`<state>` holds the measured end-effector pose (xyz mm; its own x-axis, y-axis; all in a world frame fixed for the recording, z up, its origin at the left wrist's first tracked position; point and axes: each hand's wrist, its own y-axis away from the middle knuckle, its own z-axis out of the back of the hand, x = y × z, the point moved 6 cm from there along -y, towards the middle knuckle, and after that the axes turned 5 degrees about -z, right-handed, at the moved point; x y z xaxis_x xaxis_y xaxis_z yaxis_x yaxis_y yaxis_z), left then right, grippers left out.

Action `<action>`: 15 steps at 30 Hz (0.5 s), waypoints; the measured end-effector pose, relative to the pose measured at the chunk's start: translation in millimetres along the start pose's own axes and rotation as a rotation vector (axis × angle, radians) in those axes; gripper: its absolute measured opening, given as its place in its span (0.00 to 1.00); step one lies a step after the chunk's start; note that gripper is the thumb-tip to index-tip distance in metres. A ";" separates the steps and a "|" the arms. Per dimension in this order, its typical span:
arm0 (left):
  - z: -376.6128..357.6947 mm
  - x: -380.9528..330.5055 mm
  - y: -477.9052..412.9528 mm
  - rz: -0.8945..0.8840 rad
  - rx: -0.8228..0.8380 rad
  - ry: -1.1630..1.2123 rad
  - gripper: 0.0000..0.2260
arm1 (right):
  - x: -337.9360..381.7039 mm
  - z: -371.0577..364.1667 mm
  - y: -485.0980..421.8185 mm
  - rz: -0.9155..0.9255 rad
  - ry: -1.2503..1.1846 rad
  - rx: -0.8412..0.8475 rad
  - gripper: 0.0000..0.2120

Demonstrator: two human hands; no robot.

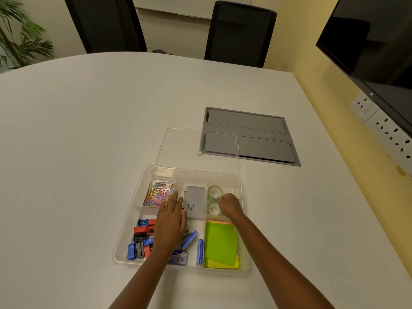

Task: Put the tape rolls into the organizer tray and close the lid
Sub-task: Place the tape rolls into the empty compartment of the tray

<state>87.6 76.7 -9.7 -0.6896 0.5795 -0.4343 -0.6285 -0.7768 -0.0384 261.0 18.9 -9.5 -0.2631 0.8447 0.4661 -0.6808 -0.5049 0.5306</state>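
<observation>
A clear organizer tray (124,237) sits on the white table, divided into compartments. Its clear lid (196,143) lies flat on the table just behind it, partly over a grey hatch. Two clear tape rolls (215,193) (213,208) lie in the back-right compartment. My right hand (230,205) is curled into a fist over that compartment, beside the rolls. A pale rounded edge past its knuckles looks like a third roll in its grip. My left hand (170,221) lies flat with fingers out across the tray's middle dividers and holds nothing.
The tray also holds coloured paper clips (156,195), a grey box (195,202), sharpeners (141,237), blue staple boxes (189,239) and green sticky notes (220,244). A grey cable hatch (249,134) is set in the table. Black chairs (240,32) stand beyond; wall sockets (388,130) at right.
</observation>
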 end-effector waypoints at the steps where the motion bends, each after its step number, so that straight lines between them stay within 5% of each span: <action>1: 0.3 -0.3 0.0 0.000 0.000 0.000 0.32 | -1.2 -1.3 0.3 0.010 0.020 0.004 0.14; 11: 4.2 -2.7 1.5 -0.002 0.015 0.001 0.32 | -2.5 -1.0 11.0 0.116 0.142 0.005 0.09; 15: 7.1 -3.8 1.6 -0.017 0.008 0.016 0.32 | -4.0 4.8 28.3 0.219 0.103 -0.119 0.20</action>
<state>86.6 75.0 -1.7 -0.6729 0.5889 -0.4475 -0.6431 -0.7647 -0.0393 246.1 0.4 7.0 -0.4769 0.7345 0.4829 -0.6742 -0.6581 0.3352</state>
